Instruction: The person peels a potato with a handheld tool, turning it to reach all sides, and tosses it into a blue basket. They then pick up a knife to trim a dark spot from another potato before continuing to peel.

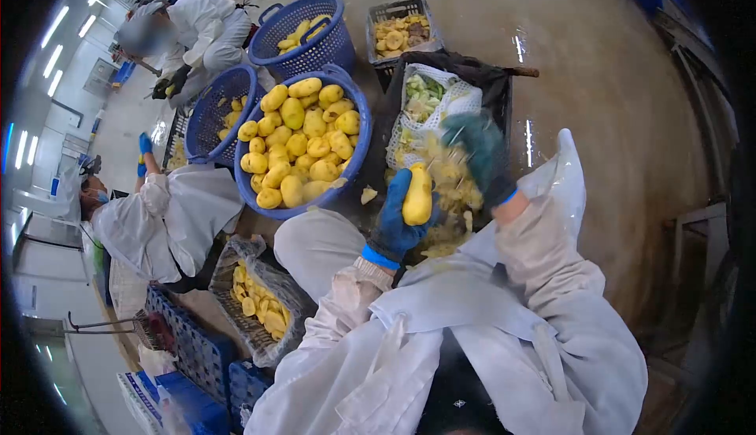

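A peeled-looking yellow potato (418, 196) stands upright in my left hand (396, 229), whose blue-gloved fingers are closed round its side. My right hand (479, 150), in a dark green glove, is just beyond the potato to the right and smeared by motion. Whether it holds a tool cannot be made out. Below both hands lies a heap of pale yellow peelings (450, 187). Behind them a dark-lined crate (492, 77) holds white netting (465, 98) and green scraps (423, 92). To the left, a blue basket (364, 124) is piled with yellow potatoes (303, 137).
More blue baskets (335, 49) with potatoes stand behind on the left. A black crate (380, 16) of cut pieces is at the back. A lined crate (295, 313) of yellow pieces sits left of my knee. Two people (169, 214) in white work on the left. The floor (630, 136) looks wet.
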Demonstrator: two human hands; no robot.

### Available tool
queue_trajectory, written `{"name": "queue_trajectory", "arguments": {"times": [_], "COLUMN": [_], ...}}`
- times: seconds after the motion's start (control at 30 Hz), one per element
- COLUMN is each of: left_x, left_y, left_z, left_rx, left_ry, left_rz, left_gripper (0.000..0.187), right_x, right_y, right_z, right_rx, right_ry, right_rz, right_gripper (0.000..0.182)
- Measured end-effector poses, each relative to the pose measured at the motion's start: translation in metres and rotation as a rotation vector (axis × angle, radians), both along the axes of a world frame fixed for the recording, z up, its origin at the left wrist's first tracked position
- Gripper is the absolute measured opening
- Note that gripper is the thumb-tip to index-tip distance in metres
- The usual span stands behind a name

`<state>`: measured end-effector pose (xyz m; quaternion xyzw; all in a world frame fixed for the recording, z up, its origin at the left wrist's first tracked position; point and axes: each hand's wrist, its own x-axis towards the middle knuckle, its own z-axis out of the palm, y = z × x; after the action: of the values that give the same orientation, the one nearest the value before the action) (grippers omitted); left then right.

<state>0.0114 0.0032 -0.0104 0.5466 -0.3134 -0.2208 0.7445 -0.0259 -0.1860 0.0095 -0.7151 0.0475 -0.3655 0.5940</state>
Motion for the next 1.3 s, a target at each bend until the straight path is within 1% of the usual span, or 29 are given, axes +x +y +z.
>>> {"name": "queue_trajectory", "arguments": {"times": [0.07, 0.13, 0.17, 0.2, 0.23, 0.27, 0.3, 0.37, 0.4, 0.43, 0.47, 0.53, 0.57, 0.6, 0.67, 0.7, 0.8, 0.83, 0.93, 0.97, 1.0, 1.07, 1.1, 1.13, 1.17, 1.2, 1.27, 1.3], "left_x": [-0.001, -0.006, -0.011, -0.016, -0.016, -0.013, -0.010, -0.001, -0.001, -0.002, -0.005, -0.012, -0.008, -0.003, -0.007, -0.010, -0.015, -0.016, -0.015, -0.006, -0.010, -0.018, -0.017, -0.012, -0.007, -0.002, -0.008, -0.012], "left_y": [-0.004, 0.000, 0.003, 0.006, 0.007, 0.005, 0.004, -0.002, -0.005, -0.007, -0.007, -0.007, -0.009, -0.012, -0.015, -0.017, -0.014, -0.013, -0.014, -0.018, -0.017, -0.015, -0.016, -0.014, -0.013, -0.013, -0.015, -0.014], "left_z": [0.002, 0.008, 0.011, 0.015, 0.016, 0.012, 0.008, -0.019, -0.017, -0.013, -0.007, 0.006, 0.009, 0.011, 0.009, 0.007, -0.003, -0.002, 0.010, 0.007, 0.005, 0.006, -0.002, -0.007, -0.013, -0.014, -0.012, -0.002], "left_rx": [0.161, 0.131, -0.090, -0.336, -0.194, -0.093, 0.017, 0.175, -0.034, -0.235, -0.297, -0.423, -0.364, -0.307, -0.097, 0.005, -0.326, -0.205, 0.067, -0.128, -0.051, 0.115, 0.058, 0.001, -0.056, -0.112, 0.187, 0.167], "left_ry": [-0.448, -0.521, 0.057, 0.676, 0.505, 0.263, 0.031, -0.573, -0.049, 0.476, 0.674, 1.103, 1.234, 1.362, 0.647, 0.293, 0.821, 0.687, 0.352, 0.796, 0.519, -0.031, 0.164, 0.255, 0.348, 0.441, -0.511, -0.420], "left_rz": [0.051, 0.032, -0.194, -0.271, -0.183, -0.098, 0.012, 0.215, 0.019, -0.177, -0.234, -0.291, -0.241, -0.193, -0.114, -0.075, -0.258, -0.182, -0.068, -0.194, -0.180, -0.043, -0.079, -0.107, -0.134, -0.157, 0.139, 0.061], "left_gripper": [0.062, 0.062, 0.061, 0.060, 0.059, 0.059, 0.058, 0.057, 0.055, 0.054, 0.048, 0.039, 0.036, 0.038, 0.039, 0.043, 0.052, 0.054, 0.053, 0.053, 0.052, 0.049, 0.046, 0.046, 0.046, 0.046, 0.042, 0.045], "right_x": [0.000, 0.006, 0.012, 0.017, 0.014, 0.015, 0.012, -0.002, -0.005, 0.000, 0.005, 0.010, 0.006, 0.007, -0.007, -0.008, -0.002, -0.004, -0.011, -0.010, -0.008, -0.003, -0.002, -0.001, -0.005, -0.006, -0.006, 0.000], "right_y": [0.032, 0.011, -0.006, -0.036, -0.044, -0.048, -0.036, 0.018, 0.036, 0.031, 0.023, -0.016, -0.031, -0.022, 0.016, 0.027, 0.007, -0.012, 0.009, 0.011, 0.012, -0.012, -0.026, -0.026, -0.019, -0.012, 0.001, -0.008], "right_z": [-0.009, -0.021, -0.030, -0.050, -0.056, -0.057, -0.046, -0.016, -0.016, -0.030, -0.046, -0.052, -0.051, -0.036, -0.019, -0.033, -0.047, -0.050, -0.026, -0.028, -0.030, -0.055, -0.054, -0.057, -0.045, -0.044, -0.043, -0.053], "right_rx": [0.115, 0.023, -0.022, 0.093, 0.355, 0.614, 0.495, 0.263, 0.466, 0.243, 0.026, 0.101, 0.493, 0.443, 0.343, 0.384, 0.116, -0.065, 0.466, 0.518, 0.569, 0.089, 0.545, 0.371, 0.198, 0.228, 0.290, 0.242], "right_ry": [0.067, 0.078, 0.083, 0.051, 0.027, 0.007, -0.016, -0.056, 0.046, 0.038, 0.033, -0.001, 0.044, 0.011, -0.029, 0.046, 0.038, 0.060, -0.045, -0.040, -0.034, 0.107, 0.020, 0.022, 0.027, -0.016, -0.099, -0.037], "right_rz": [0.193, 0.009, -0.077, -0.138, -0.141, -0.141, -0.052, 0.113, 0.298, 0.204, 0.110, -0.114, -0.073, -0.011, 0.104, 0.182, 0.012, -0.111, 0.211, 0.274, 0.335, 0.009, 0.027, 0.046, 0.058, 0.106, 0.204, 0.077], "right_gripper": [0.024, 0.026, 0.027, 0.034, 0.036, 0.038, 0.038, 0.036, 0.025, 0.024, 0.023, 0.022, 0.020, 0.019, 0.019, 0.020, 0.022, 0.022, 0.021, 0.021, 0.021, 0.022, 0.022, 0.021, 0.021, 0.020, 0.017, 0.017]}}
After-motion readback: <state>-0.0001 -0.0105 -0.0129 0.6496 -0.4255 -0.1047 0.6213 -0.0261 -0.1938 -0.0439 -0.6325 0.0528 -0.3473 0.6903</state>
